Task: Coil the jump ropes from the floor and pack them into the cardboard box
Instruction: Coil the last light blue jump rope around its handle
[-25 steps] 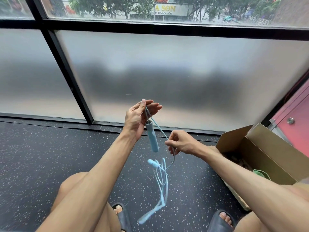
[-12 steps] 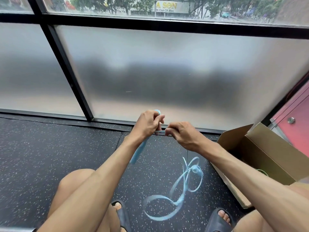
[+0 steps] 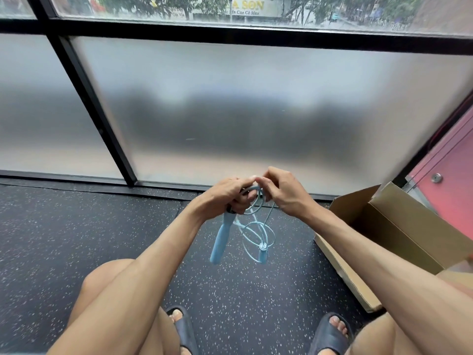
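The left hand (image 3: 227, 198) grips a light-blue jump rope (image 3: 263, 251) at its handle (image 3: 221, 237), the right hand (image 3: 284, 193) pinching cord beside it, slack now lifted into hanging loops (coiling nearly done), cardboard box (image 3: 399, 226) open beyond the right hand.

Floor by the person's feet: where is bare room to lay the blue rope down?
Widest: the floor left of the left knee, up to the window frame. Smaller: between the two sandals, under the hanging jump rope. Crowded: the right side, where the cardboard box sits beside the right arm.
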The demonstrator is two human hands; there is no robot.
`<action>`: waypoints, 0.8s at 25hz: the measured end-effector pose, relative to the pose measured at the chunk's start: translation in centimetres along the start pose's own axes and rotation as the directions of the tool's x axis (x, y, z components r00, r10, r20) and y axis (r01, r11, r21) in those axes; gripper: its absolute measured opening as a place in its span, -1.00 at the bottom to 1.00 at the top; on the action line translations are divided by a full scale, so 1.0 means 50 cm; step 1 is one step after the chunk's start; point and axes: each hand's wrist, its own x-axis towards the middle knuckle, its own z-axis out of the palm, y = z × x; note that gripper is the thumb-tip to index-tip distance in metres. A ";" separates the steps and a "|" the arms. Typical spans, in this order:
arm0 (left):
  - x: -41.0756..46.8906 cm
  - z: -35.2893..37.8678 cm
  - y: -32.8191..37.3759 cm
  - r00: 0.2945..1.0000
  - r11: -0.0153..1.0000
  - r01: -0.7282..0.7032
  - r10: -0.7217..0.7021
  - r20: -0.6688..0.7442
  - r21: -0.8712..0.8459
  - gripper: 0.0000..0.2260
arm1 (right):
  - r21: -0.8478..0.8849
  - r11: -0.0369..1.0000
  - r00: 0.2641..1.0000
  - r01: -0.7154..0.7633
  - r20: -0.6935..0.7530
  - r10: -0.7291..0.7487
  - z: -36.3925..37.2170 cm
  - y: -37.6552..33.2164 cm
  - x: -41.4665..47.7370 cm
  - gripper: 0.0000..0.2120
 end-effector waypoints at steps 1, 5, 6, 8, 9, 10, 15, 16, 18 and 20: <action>0.000 -0.002 0.002 1.000 0.998 -0.007 0.008 0.020 -0.060 -0.52 | 0.029 0.999 0.999 -0.032 0.004 0.032 0.005 0.004 0.002 -0.71; -0.004 -0.013 0.008 0.998 0.950 -0.017 0.033 0.047 -0.312 -0.61 | 0.273 0.925 0.959 -0.265 0.175 0.223 0.021 0.017 -0.002 -0.62; -0.007 -0.017 0.010 0.998 0.926 -0.042 0.060 0.036 -0.375 -0.64 | 0.317 0.892 0.937 -0.321 0.245 0.250 0.025 0.018 -0.008 -0.61; -0.012 -0.027 0.016 0.990 0.860 -0.119 0.139 0.002 -0.497 -0.67 | 0.384 0.829 0.891 -0.408 0.366 0.268 0.036 0.016 -0.019 -0.65; -0.013 -0.032 0.019 0.983 0.823 -0.164 0.182 -0.022 -0.544 -0.68 | 0.395 0.804 0.867 -0.445 0.414 0.277 0.042 0.016 -0.024 -0.69; -0.013 -0.035 0.022 0.975 0.790 -0.209 0.217 -0.055 -0.577 -0.69 | 0.379 0.793 0.843 -0.477 0.454 0.290 0.048 0.017 -0.028 -0.75; -0.005 -0.054 0.023 0.909 0.717 -0.404 0.245 -0.337 -0.568 -0.70 | 0.150 0.865 0.788 -0.480 0.507 0.349 0.072 0.036 -0.043 -0.87; -0.003 -0.057 0.022 0.883 0.711 -0.443 0.241 -0.402 -0.546 -0.70 | 0.137 0.872 0.801 -0.470 0.482 0.355 0.074 0.036 -0.045 -0.86; -0.002 -0.063 0.019 0.821 0.693 -0.519 0.243 -0.516 -0.499 -0.71 | 0.137 0.884 0.837 -0.446 0.414 0.358 0.074 0.032 -0.046 -0.88; 0.000 -0.068 0.015 0.760 0.691 -0.571 0.241 -0.604 -0.443 -0.72 | 0.126 0.907 0.869 -0.401 0.367 0.333 0.071 0.025 -0.041 -0.88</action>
